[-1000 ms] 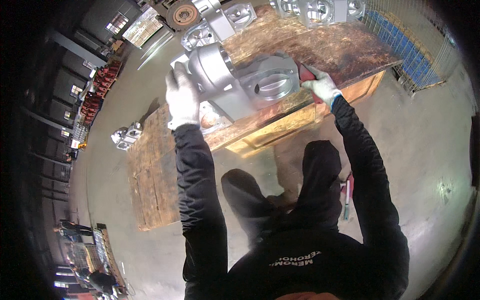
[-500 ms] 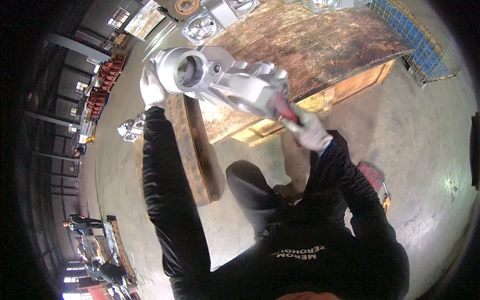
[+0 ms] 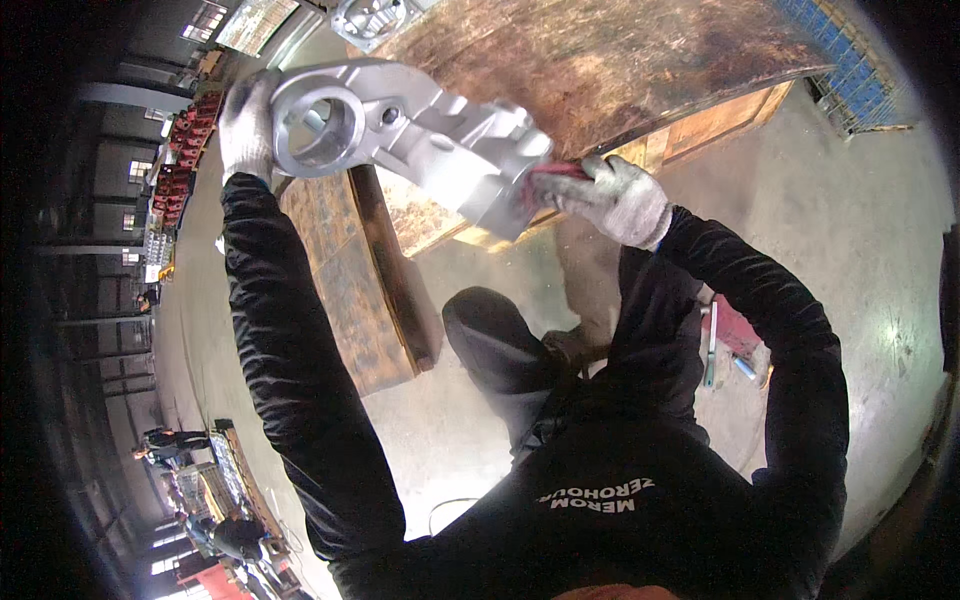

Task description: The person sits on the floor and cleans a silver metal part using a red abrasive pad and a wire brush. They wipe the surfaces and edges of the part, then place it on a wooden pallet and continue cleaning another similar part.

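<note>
A large silvery metal casting (image 3: 435, 140), with a round bore at its left end, hangs tilted between my hands above the wooden surface's near edge. My left hand (image 3: 247, 125), in a whitish glove with dark-smudged fingers, is closed around the bored end; some fingers are hidden behind it. At the casting's lower right end, my right hand (image 3: 625, 200), gloved too, grips a red cloth-like piece (image 3: 550, 185) and presses it against the metal. The red piece is blurred, so its exact kind is unclear.
A worn wooden crate top (image 3: 640, 60) spreads ahead, and a lower wooden crate (image 3: 335, 270) stands left of my knee. Another casting (image 3: 370, 20) sits at the far edge. On the floor at right lie a red case-like object (image 3: 735, 325) and a long tool (image 3: 711, 345). A wire cage (image 3: 850, 60) is far right.
The casting and my left hand have shifted left and slightly up in the picture. My right hand has moved up with the red piece, staying at the casting's end. Floor tools now show more.
</note>
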Demonstrator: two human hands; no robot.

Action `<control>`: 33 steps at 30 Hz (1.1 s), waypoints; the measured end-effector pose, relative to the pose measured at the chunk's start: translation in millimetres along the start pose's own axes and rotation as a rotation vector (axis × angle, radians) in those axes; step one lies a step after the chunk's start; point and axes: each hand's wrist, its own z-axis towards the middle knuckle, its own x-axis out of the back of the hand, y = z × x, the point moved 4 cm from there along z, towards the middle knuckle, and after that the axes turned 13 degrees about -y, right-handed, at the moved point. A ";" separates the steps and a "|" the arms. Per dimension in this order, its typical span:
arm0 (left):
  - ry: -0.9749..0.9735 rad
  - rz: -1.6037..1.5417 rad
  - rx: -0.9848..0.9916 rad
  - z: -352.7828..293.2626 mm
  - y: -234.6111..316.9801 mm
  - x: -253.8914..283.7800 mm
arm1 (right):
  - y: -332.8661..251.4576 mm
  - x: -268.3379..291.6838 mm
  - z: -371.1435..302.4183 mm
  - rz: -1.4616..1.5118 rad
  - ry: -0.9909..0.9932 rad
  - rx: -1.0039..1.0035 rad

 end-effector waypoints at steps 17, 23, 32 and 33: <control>0.130 0.161 0.147 13.1 -12.1 1.7 | -40.2 -5.0 6.2 0.556 0.256 -0.239; 0.107 0.105 0.118 20.3 -6.6 -18.7 | -46.2 -17.5 1.8 0.698 0.155 -0.521; 0.023 0.110 0.074 41.3 -25.0 -21.8 | -5.7 -20.7 4.0 2.915 0.731 -0.324; 0.046 0.084 0.081 33.3 -27.5 0.3 | -15.6 1.7 25.1 2.809 0.754 -0.578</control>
